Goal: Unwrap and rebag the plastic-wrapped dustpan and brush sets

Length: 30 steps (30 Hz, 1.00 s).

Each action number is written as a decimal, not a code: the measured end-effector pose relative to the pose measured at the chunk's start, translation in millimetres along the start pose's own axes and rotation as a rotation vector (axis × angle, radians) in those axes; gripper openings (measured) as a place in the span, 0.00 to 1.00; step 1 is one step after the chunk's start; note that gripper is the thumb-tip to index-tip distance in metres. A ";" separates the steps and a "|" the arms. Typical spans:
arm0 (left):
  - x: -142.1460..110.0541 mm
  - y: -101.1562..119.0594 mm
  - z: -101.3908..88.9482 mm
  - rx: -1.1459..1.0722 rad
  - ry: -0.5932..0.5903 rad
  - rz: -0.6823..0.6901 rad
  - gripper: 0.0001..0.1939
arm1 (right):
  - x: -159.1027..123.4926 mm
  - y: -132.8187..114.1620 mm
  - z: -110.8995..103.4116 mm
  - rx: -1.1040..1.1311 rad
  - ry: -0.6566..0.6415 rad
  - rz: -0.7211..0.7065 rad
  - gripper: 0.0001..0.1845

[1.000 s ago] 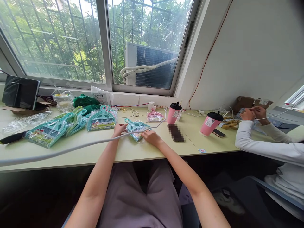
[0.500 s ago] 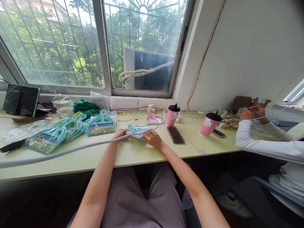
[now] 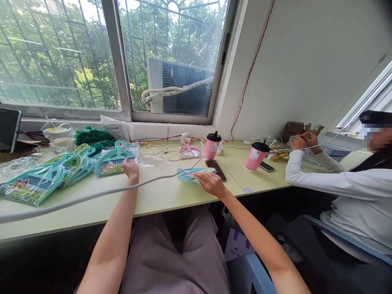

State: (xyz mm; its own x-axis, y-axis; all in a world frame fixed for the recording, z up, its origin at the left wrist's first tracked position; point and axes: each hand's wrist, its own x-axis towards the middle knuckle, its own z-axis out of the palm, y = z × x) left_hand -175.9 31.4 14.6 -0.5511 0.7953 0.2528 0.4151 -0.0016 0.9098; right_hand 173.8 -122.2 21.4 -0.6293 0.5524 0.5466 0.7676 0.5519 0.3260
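My right hand (image 3: 211,183) is closed on the near right edge of a turquoise toy dustpan (image 3: 187,175), held low and nearly flat over the table. A grey cable crosses in front of it. My left hand (image 3: 131,168) is at the right edge of a plastic-wrapped dustpan and brush set (image 3: 112,165), its fingers bent. What they pinch, if anything, is hidden. Crumpled clear film (image 3: 145,160) lies just right of that hand. More wrapped turquoise and green sets (image 3: 36,185) lie in a pile at the left.
A grey cable (image 3: 92,196) sweeps across the foreground. Pink cups (image 3: 212,148) with black lids and phones (image 3: 267,166) stand or lie to the right. A pink wrapped set (image 3: 189,152) is at the back. A co-worker in a white sleeve (image 3: 318,175) sits at right.
My left hand has let go of the turquoise dustpan and moved left to the wrapped set. My right hand has carried the dustpan rightward. The view has turned right.
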 end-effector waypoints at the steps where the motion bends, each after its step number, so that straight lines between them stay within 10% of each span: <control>1: -2.8 1.8 1.1 0.016 0.063 0.054 0.26 | -2.7 -1.2 2.8 -0.008 0.000 -0.021 0.22; 6: -24.6 7.2 10.8 0.106 0.287 0.479 0.20 | 1.2 -17.3 29.3 -0.005 0.011 -0.037 0.21; 13: -42.9 5.1 29.5 0.247 -0.062 0.926 0.14 | 38.8 -56.1 44.1 0.298 -0.010 0.077 0.05; 18: -39.9 3.3 30.0 0.238 -0.017 0.891 0.15 | 68.9 -51.3 20.7 0.642 0.107 0.154 0.03; 24: -37.4 0.3 29.5 0.216 -0.008 0.824 0.15 | 85.6 8.7 -7.4 0.534 0.349 0.374 0.07; 30: -43.5 1.6 29.0 0.268 -0.102 0.856 0.15 | 84.0 41.1 22.3 0.169 0.119 0.551 0.14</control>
State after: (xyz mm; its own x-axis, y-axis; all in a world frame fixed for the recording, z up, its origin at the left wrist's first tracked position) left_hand -130.4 14.5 -4.6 0.0851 0.6369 0.7662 0.8157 -0.4861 0.3135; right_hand 149.7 -39.3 63.5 -0.1178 0.7173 0.6867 0.9414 0.3008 -0.1527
